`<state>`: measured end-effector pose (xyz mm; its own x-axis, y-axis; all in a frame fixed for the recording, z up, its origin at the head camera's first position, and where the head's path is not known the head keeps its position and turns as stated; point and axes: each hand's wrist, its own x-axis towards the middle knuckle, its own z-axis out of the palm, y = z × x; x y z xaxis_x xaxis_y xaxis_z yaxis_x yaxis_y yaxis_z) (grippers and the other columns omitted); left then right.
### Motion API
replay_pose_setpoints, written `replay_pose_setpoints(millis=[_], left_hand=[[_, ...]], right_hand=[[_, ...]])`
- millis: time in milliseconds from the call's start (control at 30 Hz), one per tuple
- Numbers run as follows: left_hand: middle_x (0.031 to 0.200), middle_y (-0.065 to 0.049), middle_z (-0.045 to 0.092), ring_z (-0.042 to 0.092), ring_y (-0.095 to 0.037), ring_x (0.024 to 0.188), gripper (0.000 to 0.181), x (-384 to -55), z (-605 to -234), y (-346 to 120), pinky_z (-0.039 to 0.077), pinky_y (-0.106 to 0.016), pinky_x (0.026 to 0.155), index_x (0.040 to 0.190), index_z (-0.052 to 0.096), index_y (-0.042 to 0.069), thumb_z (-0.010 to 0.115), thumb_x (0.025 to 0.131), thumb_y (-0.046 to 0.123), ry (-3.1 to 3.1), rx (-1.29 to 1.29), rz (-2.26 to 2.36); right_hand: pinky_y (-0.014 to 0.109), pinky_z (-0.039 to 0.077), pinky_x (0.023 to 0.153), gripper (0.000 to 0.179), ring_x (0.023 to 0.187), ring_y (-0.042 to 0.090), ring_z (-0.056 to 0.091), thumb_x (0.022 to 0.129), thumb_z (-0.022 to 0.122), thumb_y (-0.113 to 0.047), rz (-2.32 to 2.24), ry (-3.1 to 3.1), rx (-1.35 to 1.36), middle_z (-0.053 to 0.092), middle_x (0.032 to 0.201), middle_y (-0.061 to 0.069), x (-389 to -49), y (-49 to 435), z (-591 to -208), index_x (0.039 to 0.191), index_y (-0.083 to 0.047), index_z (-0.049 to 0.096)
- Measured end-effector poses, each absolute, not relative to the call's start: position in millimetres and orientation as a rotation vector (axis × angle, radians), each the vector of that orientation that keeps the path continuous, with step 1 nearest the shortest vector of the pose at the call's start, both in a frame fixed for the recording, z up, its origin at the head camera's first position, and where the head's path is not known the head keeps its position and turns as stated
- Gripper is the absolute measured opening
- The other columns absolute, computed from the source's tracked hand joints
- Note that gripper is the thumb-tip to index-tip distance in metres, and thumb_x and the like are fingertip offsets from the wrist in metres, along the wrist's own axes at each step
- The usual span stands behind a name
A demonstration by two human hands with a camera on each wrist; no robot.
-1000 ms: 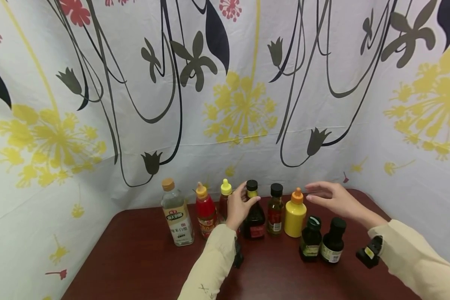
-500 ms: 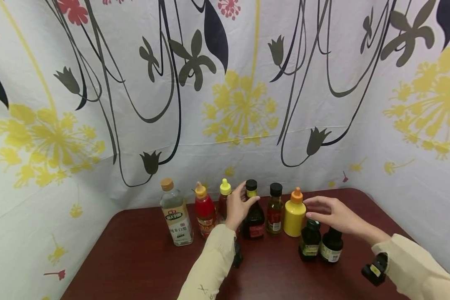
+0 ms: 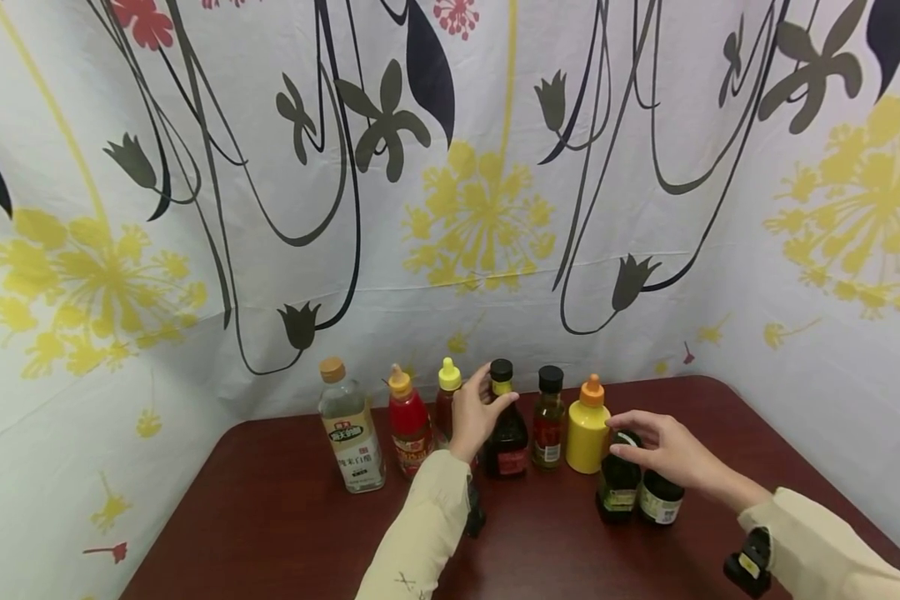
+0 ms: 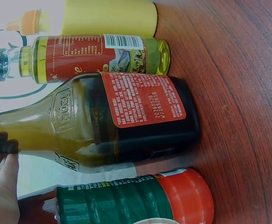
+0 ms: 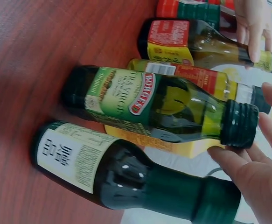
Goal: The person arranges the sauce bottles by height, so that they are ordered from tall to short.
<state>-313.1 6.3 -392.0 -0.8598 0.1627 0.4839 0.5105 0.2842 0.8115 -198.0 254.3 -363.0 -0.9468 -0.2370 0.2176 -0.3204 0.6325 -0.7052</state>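
Note:
In the head view my left hand holds the neck of a dark sauce bottle; the bottle's red printed label faces the left wrist camera. My right hand hovers around the black cap of a green-labelled olive oil bottle. In the right wrist view its fingers are spread about that ridged cap, fingertips right at its edge. Beside it stands a dark green-capped bottle with a pale label, its top hidden by my right hand in the head view.
Along the back stand a clear vinegar bottle, a red squeeze bottle, a yellow-capped bottle partly behind my left hand, a small black-capped oil bottle and a yellow squeeze bottle. A patterned cloth hangs behind the brown table.
My right hand has come down and slightly left, from above the yellow squeeze bottle's right side to the olive oil bottle's cap. The left hand stays at the sauce bottle's neck.

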Motion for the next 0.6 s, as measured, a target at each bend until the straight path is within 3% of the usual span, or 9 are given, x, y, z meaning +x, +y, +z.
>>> replay_pose_setpoints(millis=[300, 600], left_hand=[[0.112, -0.015, 0.058, 0.059, -0.024, 0.098, 0.058, -310.5, -389.8, 6.4, 0.049, -0.027, 0.077, 0.126, 0.049, 0.006, 0.071, 0.074, 0.019, -2.271, -0.582, -1.618], [0.110, -0.015, 0.059, 0.059, -0.023, 0.097, 0.057, -309.6, -389.6, 5.5, 0.049, -0.028, 0.076, 0.126, 0.049, 0.007, 0.071, 0.074, 0.019, -2.253, -0.606, -1.610]], right_hand=[[0.026, 0.048, 0.067, 0.034, 0.098, 0.028, 0.055, 0.080, 0.066, -0.015, 1.149, -2.760, 0.475, 0.056, 0.111, 0.015, -198.1, 251.9, -370.6, 0.111, -0.002, 0.057], [0.027, 0.049, 0.066, 0.032, 0.095, 0.026, 0.056, 0.080, 0.065, -0.014, 1.138, -2.769, 0.470, 0.056, 0.110, 0.015, -198.0, 251.0, -370.3, 0.109, -0.002, 0.058]])
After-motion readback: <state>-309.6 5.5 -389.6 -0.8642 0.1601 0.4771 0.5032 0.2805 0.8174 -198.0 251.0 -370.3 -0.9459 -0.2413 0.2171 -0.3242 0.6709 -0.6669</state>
